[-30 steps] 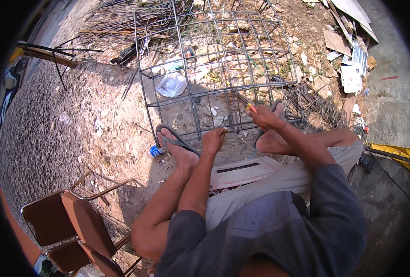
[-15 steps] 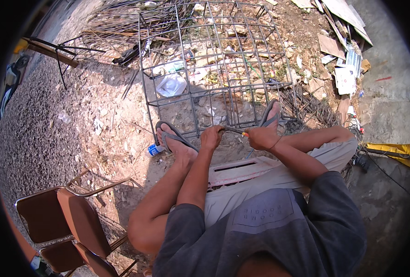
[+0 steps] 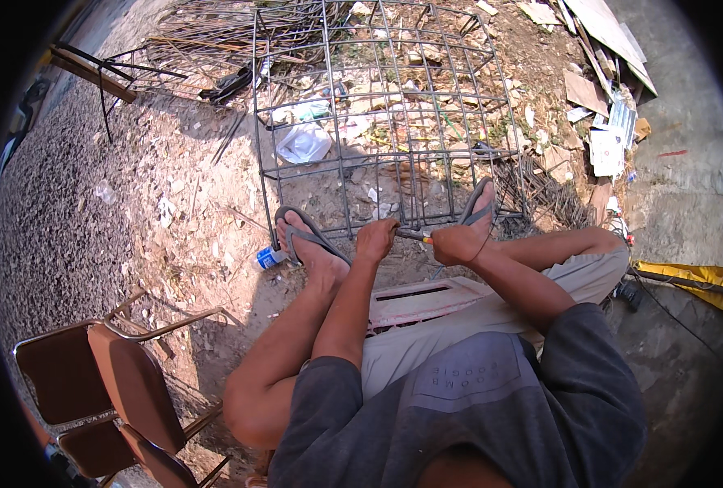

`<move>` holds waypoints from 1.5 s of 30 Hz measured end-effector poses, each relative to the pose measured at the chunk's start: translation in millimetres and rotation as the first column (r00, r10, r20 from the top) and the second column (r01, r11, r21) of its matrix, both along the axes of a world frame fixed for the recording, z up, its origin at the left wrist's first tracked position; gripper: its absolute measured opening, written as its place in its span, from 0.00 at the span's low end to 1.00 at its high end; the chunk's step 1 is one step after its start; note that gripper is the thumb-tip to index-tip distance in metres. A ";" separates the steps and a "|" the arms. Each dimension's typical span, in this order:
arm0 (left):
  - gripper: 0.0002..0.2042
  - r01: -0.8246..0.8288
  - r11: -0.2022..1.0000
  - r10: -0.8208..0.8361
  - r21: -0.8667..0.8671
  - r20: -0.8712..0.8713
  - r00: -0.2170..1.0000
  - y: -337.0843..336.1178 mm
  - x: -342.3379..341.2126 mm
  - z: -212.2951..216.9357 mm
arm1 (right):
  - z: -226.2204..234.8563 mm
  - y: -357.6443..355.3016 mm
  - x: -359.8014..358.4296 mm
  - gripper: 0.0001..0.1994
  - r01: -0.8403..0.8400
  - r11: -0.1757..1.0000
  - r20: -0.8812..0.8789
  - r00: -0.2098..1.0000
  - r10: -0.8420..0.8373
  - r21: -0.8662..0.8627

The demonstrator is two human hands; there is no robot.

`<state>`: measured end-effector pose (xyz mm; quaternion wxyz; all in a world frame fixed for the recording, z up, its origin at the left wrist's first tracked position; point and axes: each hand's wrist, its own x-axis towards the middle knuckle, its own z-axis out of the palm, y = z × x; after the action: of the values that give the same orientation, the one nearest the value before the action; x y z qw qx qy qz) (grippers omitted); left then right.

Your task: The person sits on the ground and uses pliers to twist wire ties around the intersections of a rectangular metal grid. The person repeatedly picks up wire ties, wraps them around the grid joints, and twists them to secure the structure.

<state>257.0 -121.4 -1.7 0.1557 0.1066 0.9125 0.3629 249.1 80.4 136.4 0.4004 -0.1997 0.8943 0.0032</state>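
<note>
A wide cage of tied steel bars (image 3: 343, 154) lies on the ground in front of me, its near edge just beyond my hands. My left hand (image 3: 376, 239) is closed close to that edge; what its fingers hold is hidden. To its right my right hand (image 3: 457, 244) is closed around the end of a thin dark hand tool (image 3: 414, 235) with yellow and red at its grip. The tool spans the gap between both hands, and its far end disappears at my left fingers. Its exact kind does not show.
I sit on a pale plastic seat (image 3: 423, 302), sandalled feet at the cage's near edge. A brown chair (image 3: 137, 382) stands left, a blue-labelled container (image 3: 270, 258) by my left foot. Loose bars (image 3: 239, 32) lie far left; boards (image 3: 609, 37) and a yellow sheet (image 3: 687, 281) are right.
My right hand has shifted slightly left, and the tool lies a little flatter between my hands. Both hands stay closed. The whole view has tilted slightly.
</note>
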 end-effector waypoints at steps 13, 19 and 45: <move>0.10 0.027 0.999 -0.027 -0.029 0.013 1.000 -1.9 -4.4 0.9 | -4.0 -1.8 12.2 0.11 0.088 0.996 -0.112 0.990 -0.086 0.008; 0.09 0.015 1.000 -0.015 0.001 0.023 1.000 -2.2 -3.8 3.1 | -5.4 3.1 13.3 0.10 0.016 1.000 -0.191 0.981 -0.019 -0.017; 0.19 -0.763 0.399 0.362 0.509 0.677 0.641 22.6 -51.1 -50.3 | -16.0 3.4 43.9 0.19 0.142 0.985 -0.289 0.951 -0.108 0.099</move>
<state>205.9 -98.9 -52.0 0.1698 -0.2555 0.5790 0.7554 293.0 83.7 120.4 0.2790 -0.1160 0.9514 0.0592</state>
